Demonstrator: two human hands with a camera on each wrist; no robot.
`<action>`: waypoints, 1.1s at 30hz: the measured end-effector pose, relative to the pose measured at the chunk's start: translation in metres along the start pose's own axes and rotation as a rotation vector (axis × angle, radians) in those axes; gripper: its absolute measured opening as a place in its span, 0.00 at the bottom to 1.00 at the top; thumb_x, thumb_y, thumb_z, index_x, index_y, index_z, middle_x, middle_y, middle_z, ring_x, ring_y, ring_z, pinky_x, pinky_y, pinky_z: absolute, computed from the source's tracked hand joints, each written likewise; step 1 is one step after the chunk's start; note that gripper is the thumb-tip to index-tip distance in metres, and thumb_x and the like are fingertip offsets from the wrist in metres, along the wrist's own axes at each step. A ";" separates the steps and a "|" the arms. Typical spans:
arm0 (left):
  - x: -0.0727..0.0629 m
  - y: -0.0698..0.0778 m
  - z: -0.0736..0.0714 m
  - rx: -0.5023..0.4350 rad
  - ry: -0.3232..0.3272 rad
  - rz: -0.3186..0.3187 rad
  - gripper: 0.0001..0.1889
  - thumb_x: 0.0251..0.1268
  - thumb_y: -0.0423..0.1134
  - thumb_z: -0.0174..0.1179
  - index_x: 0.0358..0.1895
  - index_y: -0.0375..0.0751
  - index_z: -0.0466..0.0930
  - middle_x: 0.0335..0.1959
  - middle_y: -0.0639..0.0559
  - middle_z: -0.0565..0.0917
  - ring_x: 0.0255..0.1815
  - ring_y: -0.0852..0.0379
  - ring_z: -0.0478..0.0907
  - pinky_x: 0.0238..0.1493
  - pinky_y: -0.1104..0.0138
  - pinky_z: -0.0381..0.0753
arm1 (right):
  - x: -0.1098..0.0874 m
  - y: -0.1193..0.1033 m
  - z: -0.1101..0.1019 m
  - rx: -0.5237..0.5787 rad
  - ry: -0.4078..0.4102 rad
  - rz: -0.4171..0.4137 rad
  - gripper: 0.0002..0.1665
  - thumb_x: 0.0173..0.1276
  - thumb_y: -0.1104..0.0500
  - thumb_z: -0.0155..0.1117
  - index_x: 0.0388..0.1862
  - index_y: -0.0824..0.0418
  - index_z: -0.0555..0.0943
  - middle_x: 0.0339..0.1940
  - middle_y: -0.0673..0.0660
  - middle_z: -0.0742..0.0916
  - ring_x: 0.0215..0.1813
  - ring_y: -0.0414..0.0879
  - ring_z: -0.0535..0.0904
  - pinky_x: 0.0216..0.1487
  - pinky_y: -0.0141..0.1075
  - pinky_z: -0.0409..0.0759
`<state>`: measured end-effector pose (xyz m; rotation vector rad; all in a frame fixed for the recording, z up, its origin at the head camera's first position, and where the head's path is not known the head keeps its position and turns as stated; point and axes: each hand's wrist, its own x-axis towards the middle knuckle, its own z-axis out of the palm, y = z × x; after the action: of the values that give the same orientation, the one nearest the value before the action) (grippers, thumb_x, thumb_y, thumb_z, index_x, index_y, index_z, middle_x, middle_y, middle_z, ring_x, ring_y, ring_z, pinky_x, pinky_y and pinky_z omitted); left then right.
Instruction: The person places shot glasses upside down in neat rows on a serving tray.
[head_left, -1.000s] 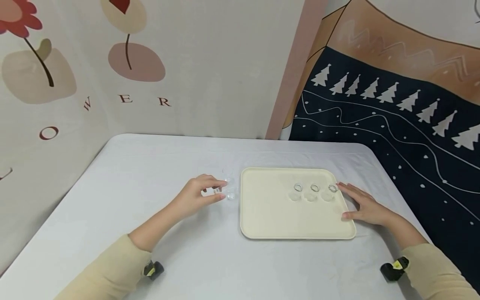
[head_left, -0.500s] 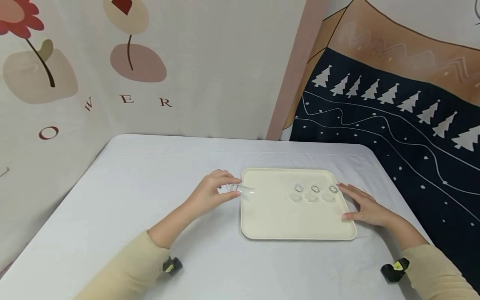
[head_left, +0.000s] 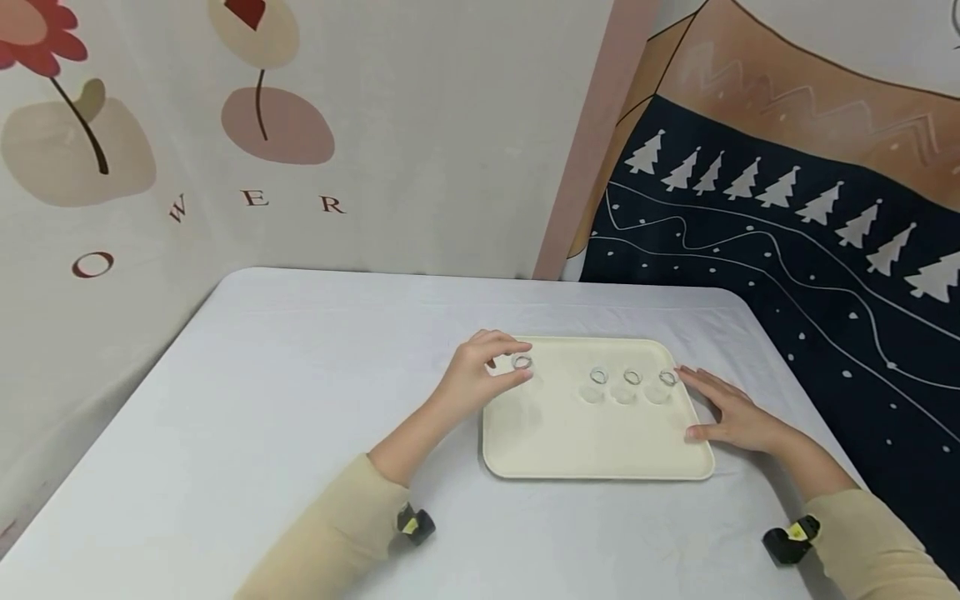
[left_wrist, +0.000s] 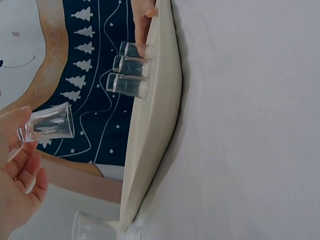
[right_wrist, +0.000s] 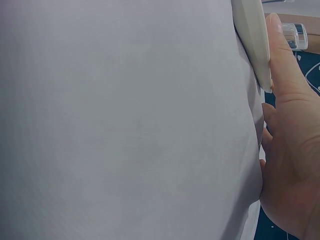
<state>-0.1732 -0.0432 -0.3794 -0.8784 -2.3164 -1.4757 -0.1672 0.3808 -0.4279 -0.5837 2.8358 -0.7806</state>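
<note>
My left hand (head_left: pixel 477 375) pinches a small clear shot glass (head_left: pixel 522 362) by its base, between thumb and fingers, over the back left part of the cream tray (head_left: pixel 555 450). In the left wrist view this glass (left_wrist: pixel 51 122) hangs mouth down, apart from the tray. Three more shot glasses stand upside down in a row on the tray's right half: a left one (head_left: pixel 592 391), a middle one (head_left: pixel 625 392) and a right one (head_left: pixel 658 390). My right hand (head_left: pixel 735 419) rests with extended fingers and thumb against the tray's right rim, holding no glass.
In the left wrist view another clear glass (left_wrist: pixel 92 227) shows at the bottom edge, by the tray's end; the head view does not show it. A white cloth (head_left: pixel 337 333) covers the table. Printed curtains (head_left: pixel 435 150) hang along the back.
My left hand has picked up the shot glass left of the tray and carried it rightward over the tray, its mouth now downward. The right hand and the row of glasses have stayed put.
</note>
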 end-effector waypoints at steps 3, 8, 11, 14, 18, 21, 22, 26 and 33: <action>0.004 0.000 0.011 -0.006 -0.009 -0.020 0.16 0.53 0.33 0.71 0.48 0.37 0.85 0.42 0.53 0.84 0.45 0.58 0.74 0.37 0.63 0.76 | 0.001 0.000 0.000 -0.003 -0.003 0.010 0.57 0.51 0.47 0.75 0.75 0.60 0.56 0.72 0.72 0.60 0.70 0.74 0.48 0.59 0.73 0.43; 0.011 -0.002 0.029 -0.014 -0.025 -0.033 0.16 0.53 0.33 0.71 0.47 0.37 0.85 0.42 0.51 0.84 0.46 0.56 0.74 0.36 0.62 0.76 | 0.001 0.001 0.000 -0.017 -0.008 0.028 0.58 0.51 0.46 0.75 0.75 0.60 0.56 0.72 0.72 0.60 0.70 0.74 0.47 0.60 0.73 0.42; 0.015 -0.004 0.039 -0.010 -0.033 -0.043 0.16 0.52 0.33 0.72 0.47 0.37 0.85 0.42 0.51 0.84 0.46 0.55 0.74 0.35 0.66 0.75 | 0.001 0.001 0.000 -0.018 0.000 0.018 0.58 0.51 0.46 0.75 0.75 0.60 0.56 0.72 0.72 0.60 0.70 0.74 0.48 0.59 0.73 0.43; 0.018 -0.006 0.047 -0.002 -0.044 -0.059 0.16 0.52 0.33 0.72 0.46 0.37 0.85 0.42 0.51 0.84 0.46 0.55 0.74 0.35 0.69 0.74 | 0.001 0.001 0.000 -0.013 0.005 0.007 0.57 0.51 0.47 0.75 0.75 0.59 0.56 0.71 0.72 0.61 0.70 0.74 0.48 0.59 0.73 0.43; 0.021 -0.008 0.055 0.020 -0.064 -0.089 0.16 0.52 0.33 0.72 0.46 0.37 0.85 0.42 0.50 0.84 0.48 0.53 0.75 0.43 0.66 0.76 | 0.002 0.001 0.001 -0.018 -0.001 0.012 0.58 0.51 0.46 0.75 0.75 0.59 0.56 0.72 0.72 0.60 0.70 0.74 0.48 0.59 0.73 0.43; 0.023 -0.010 0.061 0.034 -0.087 -0.121 0.16 0.52 0.34 0.72 0.46 0.37 0.85 0.42 0.50 0.84 0.49 0.53 0.75 0.50 0.65 0.74 | 0.002 0.000 0.000 -0.025 -0.011 0.016 0.58 0.50 0.46 0.75 0.75 0.59 0.56 0.72 0.72 0.60 0.70 0.74 0.48 0.60 0.73 0.44; 0.023 -0.011 0.062 0.039 -0.095 -0.131 0.16 0.52 0.34 0.72 0.46 0.38 0.85 0.42 0.51 0.84 0.49 0.53 0.75 0.51 0.66 0.73 | 0.002 0.000 0.000 -0.027 -0.012 0.014 0.58 0.50 0.46 0.75 0.75 0.60 0.56 0.72 0.72 0.60 0.70 0.74 0.48 0.59 0.73 0.44; 0.023 -0.015 0.067 0.050 -0.118 -0.164 0.16 0.53 0.35 0.72 0.46 0.38 0.85 0.40 0.52 0.84 0.48 0.55 0.74 0.49 0.66 0.74 | 0.003 -0.001 -0.001 -0.029 -0.016 0.005 0.59 0.50 0.47 0.76 0.75 0.60 0.56 0.72 0.72 0.60 0.70 0.73 0.48 0.60 0.72 0.45; 0.022 -0.019 0.071 0.082 -0.119 -0.181 0.16 0.52 0.36 0.72 0.46 0.40 0.86 0.40 0.54 0.84 0.45 0.56 0.74 0.46 0.69 0.73 | 0.001 -0.001 -0.001 -0.018 -0.015 0.007 0.58 0.50 0.47 0.76 0.75 0.59 0.56 0.72 0.72 0.60 0.70 0.74 0.48 0.60 0.72 0.44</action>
<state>-0.1952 0.0220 -0.4144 -0.7721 -2.5835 -1.4197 -0.1682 0.3796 -0.4268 -0.5793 2.8323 -0.7477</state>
